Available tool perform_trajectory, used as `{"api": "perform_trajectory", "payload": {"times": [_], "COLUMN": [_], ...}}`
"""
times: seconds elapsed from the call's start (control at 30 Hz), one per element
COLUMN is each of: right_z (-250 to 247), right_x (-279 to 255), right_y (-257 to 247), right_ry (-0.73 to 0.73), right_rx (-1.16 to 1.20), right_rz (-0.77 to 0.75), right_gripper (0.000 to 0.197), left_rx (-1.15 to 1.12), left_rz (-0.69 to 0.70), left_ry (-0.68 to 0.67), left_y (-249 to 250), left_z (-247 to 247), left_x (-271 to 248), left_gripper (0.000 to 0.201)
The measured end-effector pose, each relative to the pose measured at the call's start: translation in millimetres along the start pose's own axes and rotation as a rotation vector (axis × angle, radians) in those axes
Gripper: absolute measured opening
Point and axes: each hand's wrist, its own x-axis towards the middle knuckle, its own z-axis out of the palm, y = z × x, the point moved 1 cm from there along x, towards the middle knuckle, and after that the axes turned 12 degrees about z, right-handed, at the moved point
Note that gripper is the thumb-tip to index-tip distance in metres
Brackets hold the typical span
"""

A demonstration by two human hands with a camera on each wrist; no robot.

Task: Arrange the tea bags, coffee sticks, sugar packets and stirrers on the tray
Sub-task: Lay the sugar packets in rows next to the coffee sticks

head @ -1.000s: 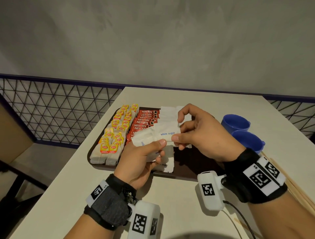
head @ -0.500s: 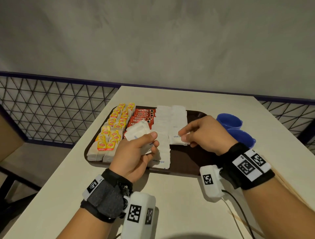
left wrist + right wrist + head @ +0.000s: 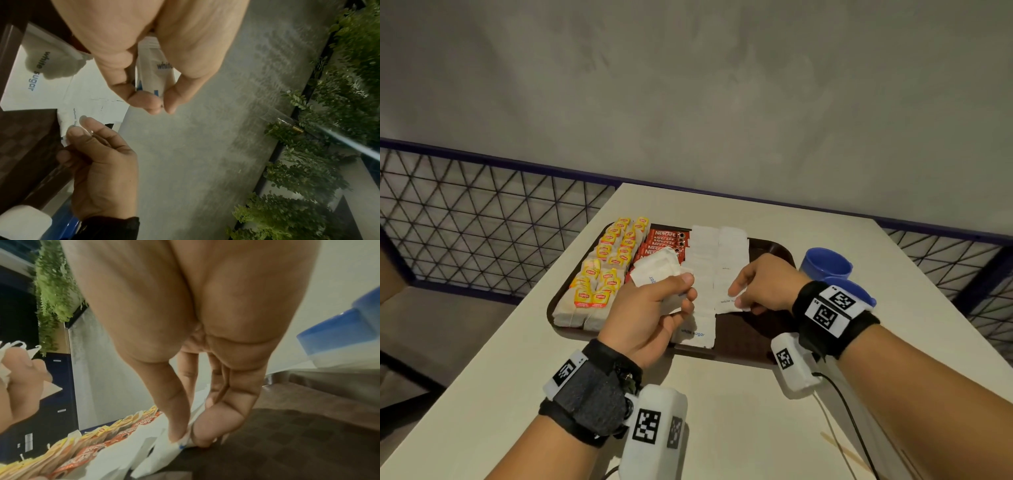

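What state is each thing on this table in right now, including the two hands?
Tea bags: lined up at the tray's left end.
Coffee sticks: in a row beside the tea bags.
Sugar packets: laid in two columns on the tray.
Left hand: grips a spare bunch of packets above the tray.
Right hand: pinches one packet down at the second column's near end.
Tray: right part bare.
Blue cups: upright, off the tray.
Stirrers: on the table, not yet placed.

A pale desk (image 3: 722,411) carries a dark brown tray (image 3: 770,245), set toward its far left. Two blue cups (image 3: 825,263) stand just right of the tray. Wooden stirrers (image 3: 842,452) lie near the right front edge.
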Motion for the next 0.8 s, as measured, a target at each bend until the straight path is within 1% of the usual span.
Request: {"api": "perform_trajectory", "payload": {"times": [0.13, 0.23, 0.33, 0.43, 0.5, 0.6, 0.7, 0.8], "right_z": [-2.0, -4.7, -10.8, -17.5, -17.4, -7.6, 3.2, 4.6], "right_x": [3.2, 4.0, -2.8, -19.4, -35.5, -59.2, -71.3, -73.4], "right_y": [-0.7, -2.0, -6.8, -16.5, -23.8, -29.4, -26.8, -19.0], "right_ry": [0.022, 0.048, 0.07, 0.149, 0.173, 0.165, 0.134, 0.162], "right_rx": [-0.076, -0.132, -0.057, 0.003, 0.069, 0.17, 0.271, 0.264], "right_rz": [-0.007, -0.018, -0.041, -0.132, -0.223, -0.321, -0.346, -0.355], "right_gripper": [0.015, 0.014, 0.008, 0.005, 0.006, 0.018, 0.027, 0.024], "left_rx": [-0.051, -0.148, -0.204, -0.214, -0.194, -0.103, 0.002, 0.094], "left_rz": [-0.042, -0.09, -0.114, -0.108, -0.116, -0.143, -0.159, -0.155], "left_ry": [0.013, 0.05, 0.06, 0.06, 0.004, -0.109, -0.221, -0.293], "left_y": [1.2, 1.0, 0.4, -0.9, -2.0, -4.3, -6.5, -8.9], "left_z": [3.5, 4.8, 3.4, 2.8, 3.8, 3.4, 2.4, 1.8], "left_x": [-0.5, -0.6, -1.3, -2.0, -3.0, -3.7, -4.5, -5.5], "left_gripper": [0.01, 0.024, 0.033, 0.036, 0.037, 0.031, 0.045, 0.047]}}
